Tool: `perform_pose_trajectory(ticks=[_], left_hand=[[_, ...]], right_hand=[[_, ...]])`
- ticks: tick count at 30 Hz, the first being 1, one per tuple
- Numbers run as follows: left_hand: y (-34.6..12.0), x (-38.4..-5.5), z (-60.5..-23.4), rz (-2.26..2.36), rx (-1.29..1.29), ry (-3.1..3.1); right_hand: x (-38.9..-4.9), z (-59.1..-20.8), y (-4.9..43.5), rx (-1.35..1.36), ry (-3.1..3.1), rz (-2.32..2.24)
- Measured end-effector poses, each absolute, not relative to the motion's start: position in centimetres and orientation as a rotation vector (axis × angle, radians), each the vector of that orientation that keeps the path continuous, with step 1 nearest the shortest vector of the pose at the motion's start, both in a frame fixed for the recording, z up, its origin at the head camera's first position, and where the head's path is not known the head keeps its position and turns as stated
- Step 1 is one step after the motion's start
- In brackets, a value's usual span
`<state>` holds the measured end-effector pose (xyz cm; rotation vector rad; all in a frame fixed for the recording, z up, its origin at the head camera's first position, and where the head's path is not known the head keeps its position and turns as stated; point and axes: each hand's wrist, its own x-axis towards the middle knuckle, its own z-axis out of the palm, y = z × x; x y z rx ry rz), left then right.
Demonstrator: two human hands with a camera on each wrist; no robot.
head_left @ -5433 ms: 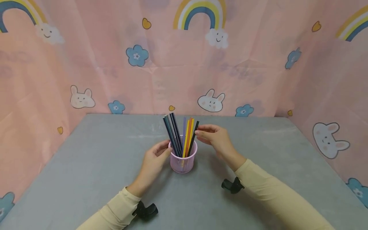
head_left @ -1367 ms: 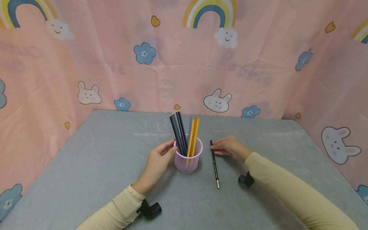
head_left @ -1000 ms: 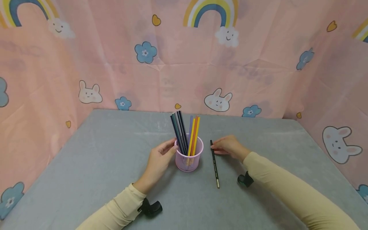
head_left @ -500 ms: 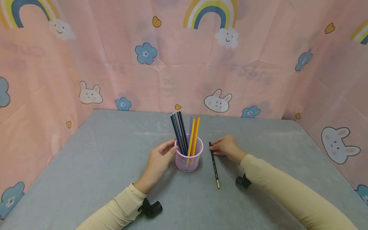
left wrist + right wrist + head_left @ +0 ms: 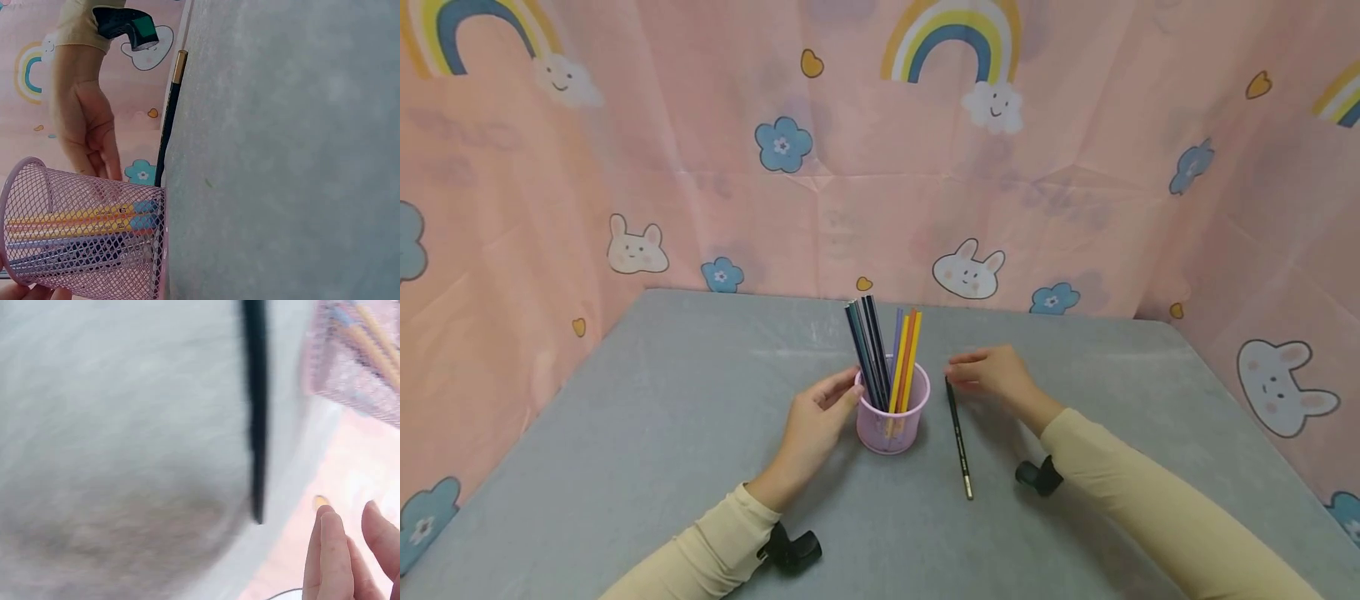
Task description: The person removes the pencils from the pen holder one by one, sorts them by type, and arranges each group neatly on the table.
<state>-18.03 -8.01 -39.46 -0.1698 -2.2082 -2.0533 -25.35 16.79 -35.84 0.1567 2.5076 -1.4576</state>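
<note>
My left hand [image 5: 808, 425] grips the rim of a pink mesh pen cup [image 5: 886, 435], with thumb and fingers at its left side. Several dark pencils [image 5: 867, 354] lean left in the cup. Yellow, orange and purple pencils [image 5: 906, 362] stand at its right. To the right of the cup a black pencil [image 5: 958, 442] lies on the table, its gold end toward me. Just above its far end is my right hand [image 5: 996, 375]. In the right wrist view the right fingers [image 5: 335, 556] are extended, apart from the pencil, and hold nothing.
A grey table [image 5: 685, 467] lies beneath everything. Behind and beside it hangs a pink curtain [image 5: 1060, 100] printed with rainbows, rabbits and flowers. Black wrist cameras [image 5: 793, 550] are strapped below both sleeves.
The black pencil, earlier in the cup at my right fingers, now lies on the table. My right hand has just let go of it and lifted slightly. My left hand stays on the cup.
</note>
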Motion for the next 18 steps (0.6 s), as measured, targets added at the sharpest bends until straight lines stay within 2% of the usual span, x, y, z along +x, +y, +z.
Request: perform_pose_trajectory(ticks=[18], left_hand=[[-8.1,-18.0,-39.6,-2.064,-0.181,-2.195]], right_hand=[[-25.0,-33.9,15.2,0.108,2.463,-1.579]])
